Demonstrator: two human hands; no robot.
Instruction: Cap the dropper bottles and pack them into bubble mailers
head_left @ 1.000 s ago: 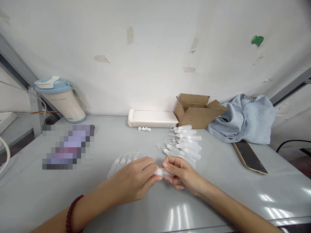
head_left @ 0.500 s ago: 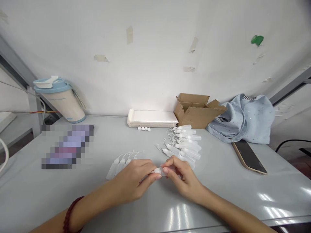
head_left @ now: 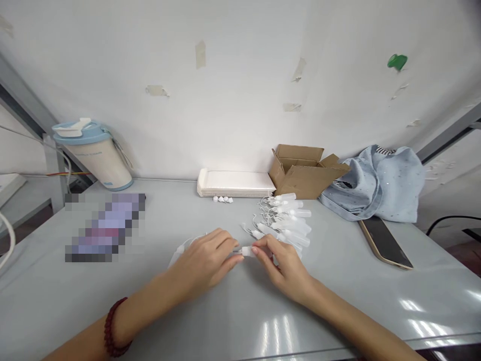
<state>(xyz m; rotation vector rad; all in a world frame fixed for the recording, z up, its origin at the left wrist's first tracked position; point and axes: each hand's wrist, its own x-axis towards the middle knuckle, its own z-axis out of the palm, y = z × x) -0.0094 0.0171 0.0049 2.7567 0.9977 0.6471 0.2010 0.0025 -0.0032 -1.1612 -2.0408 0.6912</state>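
In front and to the left of the cardboard box (head_left: 308,181), my right hand (head_left: 287,268) grips a small bottle (head_left: 247,251), its tip between my left hand's (head_left: 206,258) curled fingers, whose hold I cannot confirm.

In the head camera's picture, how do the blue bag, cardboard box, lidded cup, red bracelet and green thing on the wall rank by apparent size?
1. Blue bag
2. Lidded cup and cardboard box: too close to rank
3. Red bracelet
4. Green thing
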